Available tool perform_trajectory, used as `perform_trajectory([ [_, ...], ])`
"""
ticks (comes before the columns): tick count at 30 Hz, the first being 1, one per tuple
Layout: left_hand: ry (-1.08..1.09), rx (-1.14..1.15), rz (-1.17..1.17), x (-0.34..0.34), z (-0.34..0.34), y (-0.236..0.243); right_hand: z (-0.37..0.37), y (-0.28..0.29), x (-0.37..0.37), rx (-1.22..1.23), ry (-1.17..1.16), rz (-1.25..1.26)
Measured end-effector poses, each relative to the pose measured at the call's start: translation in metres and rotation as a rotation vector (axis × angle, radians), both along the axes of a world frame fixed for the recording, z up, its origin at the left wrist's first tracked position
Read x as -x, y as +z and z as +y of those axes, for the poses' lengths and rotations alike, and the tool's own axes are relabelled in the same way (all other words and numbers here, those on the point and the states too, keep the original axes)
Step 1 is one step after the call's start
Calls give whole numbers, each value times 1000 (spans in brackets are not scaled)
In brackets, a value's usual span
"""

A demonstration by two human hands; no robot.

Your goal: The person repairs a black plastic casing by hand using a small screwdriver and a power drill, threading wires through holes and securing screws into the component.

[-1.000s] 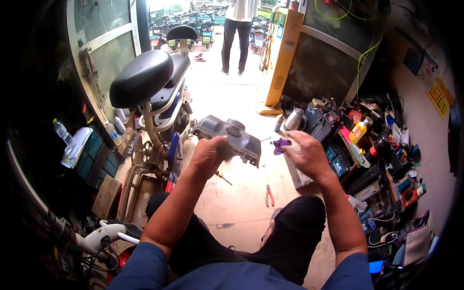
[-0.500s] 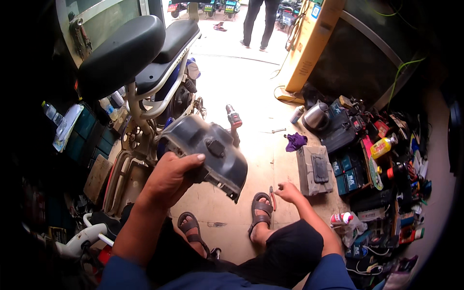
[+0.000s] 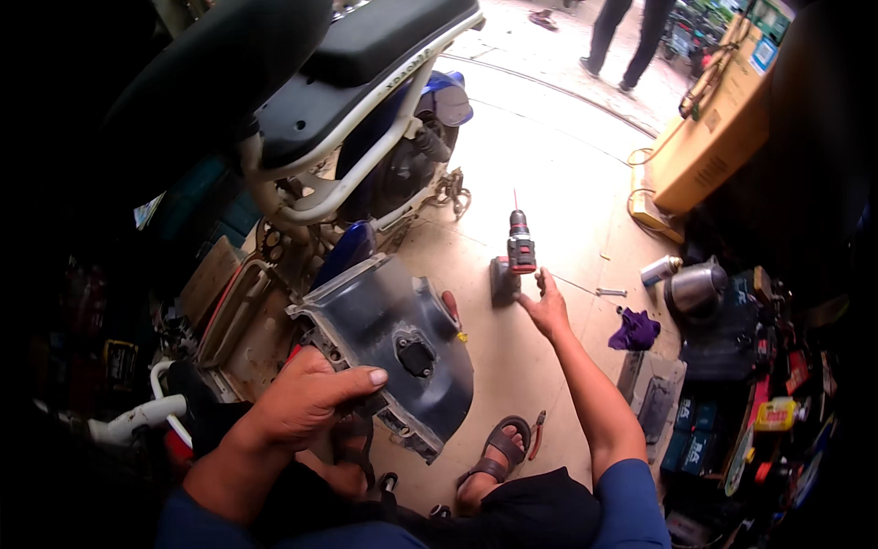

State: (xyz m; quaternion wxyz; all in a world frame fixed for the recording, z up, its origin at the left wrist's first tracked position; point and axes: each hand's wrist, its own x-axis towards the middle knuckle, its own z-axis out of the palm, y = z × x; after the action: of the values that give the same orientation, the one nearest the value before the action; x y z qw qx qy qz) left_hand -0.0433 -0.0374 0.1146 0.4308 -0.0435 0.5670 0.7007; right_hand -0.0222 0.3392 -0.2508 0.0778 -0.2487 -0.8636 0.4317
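Note:
My left hand [image 3: 306, 395] grips a dark plastic cover [image 3: 389, 320] by its near left edge, thumb lying on top. The cover is moulded like a housing, with a small black fitting in its middle. Out over the floor, my right hand [image 3: 547, 309] has its thumb and fingers spread, close beside a cordless drill [image 3: 520, 249]. That drill stands on its battery with a thin bit pointing away from me. Whether the fingertips touch it I cannot tell. A screwdriver [image 3: 450, 306] shows partly behind the cover.
A white-framed electric bike [image 3: 384, 174] stands at the left. On the floor lie pliers [image 3: 537, 434], a wrench [image 3: 611, 293] and a purple cloth [image 3: 635, 329]. A metal kettle [image 3: 695, 288], a grey box [image 3: 651, 403] and piled tools line the right. Someone's legs [image 3: 631, 37] are beyond the doorway.
My right hand has reached forward from beside the pliers to the drill, opening its fingers. The cover, still in my left hand, has come lower and turned. The view has shifted.

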Motion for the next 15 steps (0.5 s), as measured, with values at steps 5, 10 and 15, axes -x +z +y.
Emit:
perform_trajectory([
  [5,108,61,10,-1,1,-6,-10,-36,78,221,-100,107],
  [10,158,155,3,-8,-14,-12,-20,-28,81,328,-132,251],
  [15,216,53,68,-23,-28,-16,-22,61,6,530,-167,391],
])
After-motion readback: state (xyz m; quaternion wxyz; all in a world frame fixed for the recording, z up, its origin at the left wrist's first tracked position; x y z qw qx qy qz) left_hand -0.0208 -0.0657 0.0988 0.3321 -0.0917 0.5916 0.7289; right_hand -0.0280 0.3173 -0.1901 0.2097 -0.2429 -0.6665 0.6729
